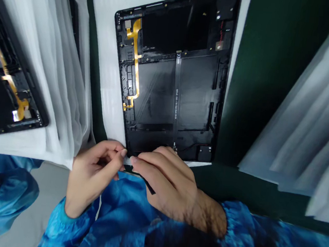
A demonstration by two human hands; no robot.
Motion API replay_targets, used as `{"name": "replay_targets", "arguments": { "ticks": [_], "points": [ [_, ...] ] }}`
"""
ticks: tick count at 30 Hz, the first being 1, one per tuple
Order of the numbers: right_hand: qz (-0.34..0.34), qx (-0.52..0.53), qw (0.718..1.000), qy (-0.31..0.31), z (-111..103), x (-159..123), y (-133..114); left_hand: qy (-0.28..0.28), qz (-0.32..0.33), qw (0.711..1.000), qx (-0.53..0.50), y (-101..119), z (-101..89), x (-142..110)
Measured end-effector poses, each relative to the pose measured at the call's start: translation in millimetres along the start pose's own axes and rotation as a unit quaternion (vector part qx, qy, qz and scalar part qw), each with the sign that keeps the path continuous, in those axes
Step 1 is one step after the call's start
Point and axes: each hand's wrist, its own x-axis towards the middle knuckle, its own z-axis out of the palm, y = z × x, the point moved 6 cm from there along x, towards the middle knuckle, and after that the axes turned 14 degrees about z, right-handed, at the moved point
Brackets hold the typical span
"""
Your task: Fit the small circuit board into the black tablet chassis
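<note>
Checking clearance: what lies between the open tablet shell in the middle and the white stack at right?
In the head view, only bare dark green mat separates the tablet shell from the white stack.

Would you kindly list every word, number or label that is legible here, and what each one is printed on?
No text can be read.
Black flat ribbon cable down the middle of the open black tablet housing: a line of small white print, too small and blurred to read.
Orange flex cable: no print visible.
White foam sheets: no print visible.
</note>
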Motion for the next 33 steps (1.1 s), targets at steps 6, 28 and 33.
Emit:
{"name": "replay_targets", "arguments": {
  "ticks": [6, 28, 33],
  "points": [
    [0.010, -0.002, 1.000, -0.004, 4, -3, 4, 0.002, -0.011, 1.000, -0.003, -1, 0.3, -1],
    [0.124, -0.015, 0.991, -0.054, -5, 13, 0, -0.034, 0.083, 0.996, -0.021, -1, -2.0, 2],
    [0.123, -0.154, 0.973, -0.122, -3, 20, -1, -0.030, 0.094, 0.995, -0.018, -3, -1.0, 1]
  ]
}}
